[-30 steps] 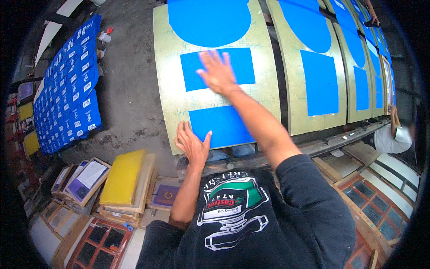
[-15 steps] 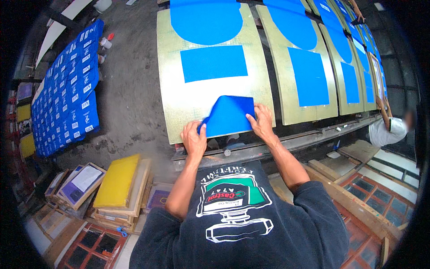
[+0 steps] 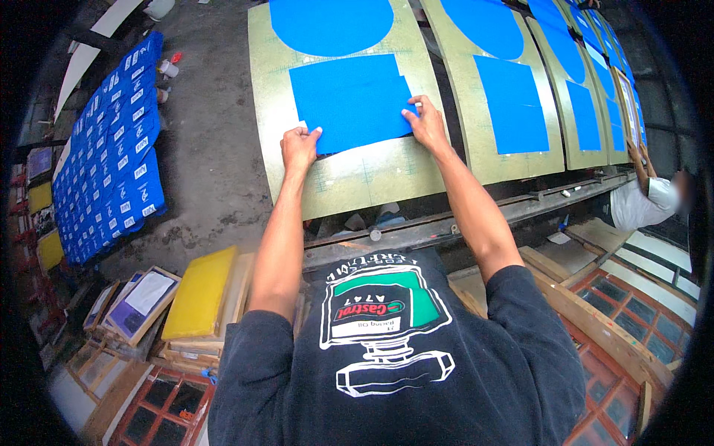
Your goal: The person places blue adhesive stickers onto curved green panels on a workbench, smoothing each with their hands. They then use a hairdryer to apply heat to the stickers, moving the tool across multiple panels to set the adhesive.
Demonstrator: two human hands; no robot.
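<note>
Dark concrete floor [image 3: 212,119] runs alongside a row of pale greenish boards, a large blue printed sheet [image 3: 115,163] away to the left, and here on the nearest board [image 3: 364,178] the action shifts: the blue fabric panel [image 3: 364,128], folded over at the near end half a second ago, is now opened out and carried up the board! Left hand [image 3: 300,149] pinches its near left corner, right hand [image 3: 430,128] grips its right edge, thumbs on top. Now it meets the blue rectangle [image 3: 342,76] beyond, the two showing as one stepped shape; butted or overlapping, I can't tell. Its near edge looks slightly raised, a shadow beneath, so it isn't lying fully flat yet. What that means: the board's near end is bare, its printed guide lines exposed, while the rounded blue piece [image 3: 335,28] lies farther up
</note>
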